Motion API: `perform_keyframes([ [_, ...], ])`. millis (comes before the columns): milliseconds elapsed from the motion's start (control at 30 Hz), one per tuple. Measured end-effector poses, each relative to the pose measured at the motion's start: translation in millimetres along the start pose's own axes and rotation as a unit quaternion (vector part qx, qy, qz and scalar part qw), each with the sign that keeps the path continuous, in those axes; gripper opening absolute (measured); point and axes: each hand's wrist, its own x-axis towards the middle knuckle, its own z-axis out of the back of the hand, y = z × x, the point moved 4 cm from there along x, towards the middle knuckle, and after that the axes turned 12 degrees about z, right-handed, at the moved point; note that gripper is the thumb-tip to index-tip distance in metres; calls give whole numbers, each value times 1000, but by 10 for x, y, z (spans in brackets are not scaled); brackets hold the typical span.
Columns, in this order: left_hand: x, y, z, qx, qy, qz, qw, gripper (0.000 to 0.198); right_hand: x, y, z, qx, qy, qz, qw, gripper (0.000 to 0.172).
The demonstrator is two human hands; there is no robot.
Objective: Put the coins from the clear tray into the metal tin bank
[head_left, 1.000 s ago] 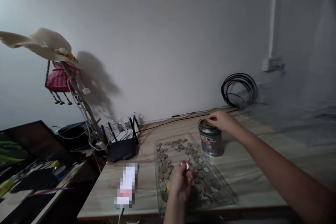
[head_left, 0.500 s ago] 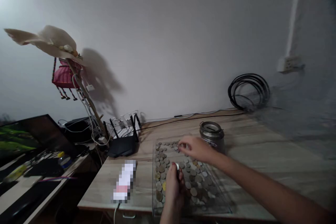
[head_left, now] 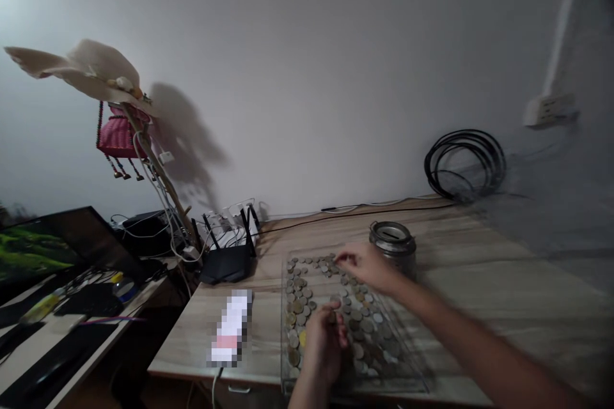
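A clear tray lies on the wooden table with several coins spread in it. My left hand rests over the tray's near part, fingers curled down onto the coins; what they hold is hidden. My right hand reaches across the far part of the tray, fingertips pinched at the coins there. A metal tin with a slotted lid stands just behind my right hand.
A black router sits left of the tray, with cables and a power strip behind it. A blurred white object lies near the table's front edge. A hat hangs on a stand at left. Coiled black cable leans on the wall.
My right hand left the tin's top and came down left onto the far coins. My left hand, which held a coin up, has lowered onto the tray. The view has shifted slightly.
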Motion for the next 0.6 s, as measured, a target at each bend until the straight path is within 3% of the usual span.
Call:
perform_keyframes([
  [67,-27,-16,-24,30,14,-24,999,32,26,-122,490,-114,-106,-38,987,21],
  [100,-40,-22,-38,46,18,-34,998,36,22,-209,695,-165,-122,-76,976,20],
  [200,-72,-34,-71,84,12,-58,995,45,-15,-434,1045,-261,-87,-153,949,15],
  [333,-82,-10,-115,181,18,-55,982,44,-57,-513,1007,-295,-13,-189,937,16],
  [433,-85,-7,-134,246,21,-75,966,44,-30,-461,949,-317,-11,-200,927,16],
  [600,-77,-12,-108,225,-5,-65,972,42,41,-368,954,-338,-2,-210,918,17],
])
